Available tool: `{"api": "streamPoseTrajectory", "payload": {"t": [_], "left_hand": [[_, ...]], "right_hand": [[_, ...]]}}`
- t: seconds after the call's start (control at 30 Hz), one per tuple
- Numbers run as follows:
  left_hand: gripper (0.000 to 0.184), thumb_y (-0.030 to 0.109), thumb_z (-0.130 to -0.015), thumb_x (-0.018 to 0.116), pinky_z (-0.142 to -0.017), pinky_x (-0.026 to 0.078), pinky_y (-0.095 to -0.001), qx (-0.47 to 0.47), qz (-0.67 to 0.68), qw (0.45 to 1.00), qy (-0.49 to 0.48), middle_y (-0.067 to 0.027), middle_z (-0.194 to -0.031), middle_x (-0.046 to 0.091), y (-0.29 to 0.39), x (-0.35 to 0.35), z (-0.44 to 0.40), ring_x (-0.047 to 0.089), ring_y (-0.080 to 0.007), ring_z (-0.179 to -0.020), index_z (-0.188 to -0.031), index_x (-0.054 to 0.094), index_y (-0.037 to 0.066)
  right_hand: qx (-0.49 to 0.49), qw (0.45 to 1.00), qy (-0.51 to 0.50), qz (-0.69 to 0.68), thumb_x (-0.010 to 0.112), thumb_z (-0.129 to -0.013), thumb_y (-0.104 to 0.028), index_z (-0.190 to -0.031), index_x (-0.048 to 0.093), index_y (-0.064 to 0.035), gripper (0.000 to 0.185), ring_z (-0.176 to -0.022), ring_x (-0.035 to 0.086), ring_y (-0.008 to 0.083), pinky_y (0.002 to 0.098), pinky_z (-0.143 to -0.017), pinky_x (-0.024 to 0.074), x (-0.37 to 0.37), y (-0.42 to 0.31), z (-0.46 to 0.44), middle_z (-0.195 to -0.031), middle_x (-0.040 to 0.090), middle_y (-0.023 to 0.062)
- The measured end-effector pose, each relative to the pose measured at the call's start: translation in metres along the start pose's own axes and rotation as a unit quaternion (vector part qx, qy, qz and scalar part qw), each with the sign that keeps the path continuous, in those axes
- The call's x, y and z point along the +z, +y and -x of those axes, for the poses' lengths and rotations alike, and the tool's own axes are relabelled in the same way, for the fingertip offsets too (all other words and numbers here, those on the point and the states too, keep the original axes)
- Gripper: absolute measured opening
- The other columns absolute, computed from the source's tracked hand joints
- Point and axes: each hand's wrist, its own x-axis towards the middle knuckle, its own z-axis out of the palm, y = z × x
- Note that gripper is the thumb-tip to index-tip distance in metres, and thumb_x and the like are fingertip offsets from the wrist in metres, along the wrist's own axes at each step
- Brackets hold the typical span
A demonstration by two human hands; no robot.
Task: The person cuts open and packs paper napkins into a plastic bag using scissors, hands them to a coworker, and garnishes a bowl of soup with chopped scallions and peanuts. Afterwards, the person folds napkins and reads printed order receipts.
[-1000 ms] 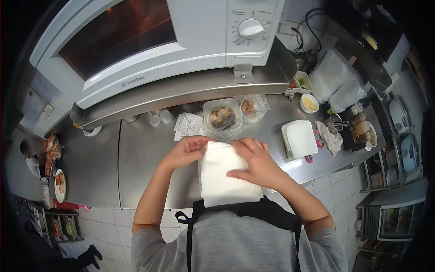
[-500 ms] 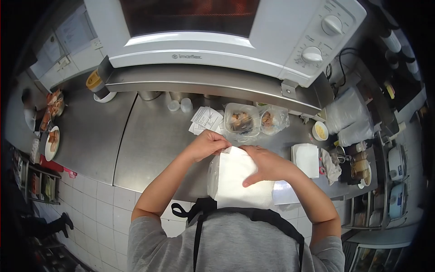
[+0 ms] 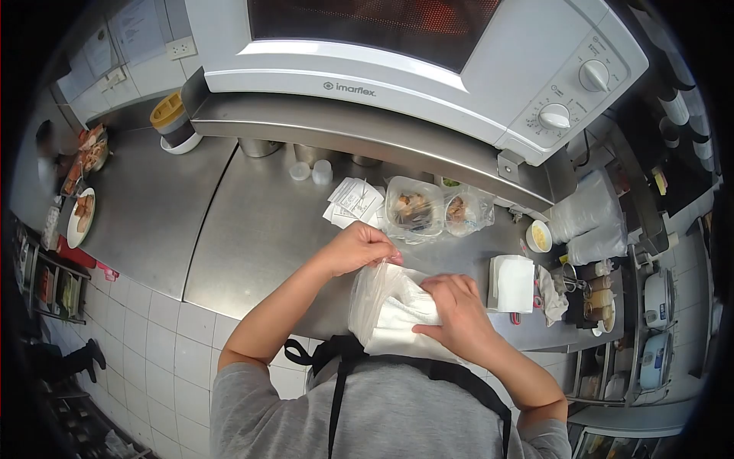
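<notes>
Your left hand pinches the plastic bag; right hand clasps the white paper stack, at the worktop's near edge. Looks like bag-edge handling; next move needs steady grips.

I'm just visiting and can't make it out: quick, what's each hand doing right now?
Left hand: closed, pinching the clear plastic bag.
Right hand: holding the white napkins, fingers curled over them.

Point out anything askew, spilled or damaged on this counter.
No spill or damage stands out. The paper slips look slightly askew: they lie overlapping at uneven angles beside the food container, rather than squared up.
</notes>
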Motion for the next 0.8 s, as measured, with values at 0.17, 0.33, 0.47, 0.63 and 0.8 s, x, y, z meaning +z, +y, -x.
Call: {"api": "streamPoseTrajectory", "payload": {"t": [0.17, 0.33, 0.47, 0.63, 0.8], "left_hand": [[0.014, 0.012, -0.085, 0.063, -0.058, 0.046, -0.0192, 0.015, -0.011, 1.000, -0.009, -0.0057, -0.082, 0.071, -0.002, -0.001, 0.000, 0.064, -0.0078, -0.077, -0.086, 0.071, 0.001], [0.016, 0.013, -0.082, 0.062, -0.062, 0.046, -0.0209, 0.019, -0.014, 1.000, 0.003, -0.0048, -0.079, 0.070, 0.004, 0.004, 0.004, 0.058, -0.0059, -0.068, -0.085, 0.071, 0.000], [0.016, 0.013, -0.083, 0.062, -0.065, 0.047, -0.0217, 0.027, -0.052, 0.998, 0.002, -0.0053, -0.080, 0.070, 0.008, 0.006, 0.004, 0.061, -0.0072, -0.071, -0.086, 0.071, 0.000], [0.017, 0.013, -0.083, 0.062, -0.069, 0.048, -0.0231, 0.027, -0.053, 0.998, 0.009, -0.0064, -0.081, 0.070, 0.006, 0.006, 0.005, 0.062, -0.0084, -0.074, -0.087, 0.071, -0.001], [0.016, 0.011, -0.085, 0.060, -0.069, 0.049, -0.0234, 0.045, -0.068, 0.997, 0.009, -0.0056, -0.081, 0.070, 0.007, 0.009, 0.005, 0.061, -0.0080, -0.074, -0.087, 0.071, -0.001]], "right_hand": [[-0.006, 0.998, -0.035, -0.044, 0.080, -0.063, -0.018, -0.125, 0.040, -0.0022, 0.076, -0.105, 0.054, 0.0326, 0.0415, -0.093, 0.0367, -0.016, -0.005, 0.002, -0.109, 0.055, 0.0164], [0.083, 0.955, -0.169, -0.231, 0.084, -0.058, -0.028, -0.142, 0.020, -0.0023, 0.108, -0.103, 0.054, 0.0335, 0.0408, -0.094, 0.0384, -0.041, -0.006, -0.001, -0.110, 0.052, 0.0203], [0.073, 0.953, -0.180, -0.233, 0.084, -0.057, -0.033, -0.137, 0.029, -0.0011, 0.102, -0.105, 0.052, 0.0321, 0.0398, -0.094, 0.0378, -0.039, 0.004, -0.014, -0.114, 0.048, 0.0191], [-0.062, 0.990, -0.123, -0.017, 0.082, -0.058, -0.036, -0.123, 0.047, -0.0017, 0.081, -0.115, 0.044, 0.0307, 0.0369, -0.095, 0.0363, -0.039, 0.006, -0.014, -0.119, 0.043, 0.0159], [-0.045, 0.961, -0.211, -0.171, 0.082, -0.059, -0.038, -0.128, 0.040, -0.0032, 0.088, -0.108, 0.051, 0.0341, 0.0377, -0.091, 0.0406, -0.045, 0.012, -0.021, -0.117, 0.049, 0.0184]]}}
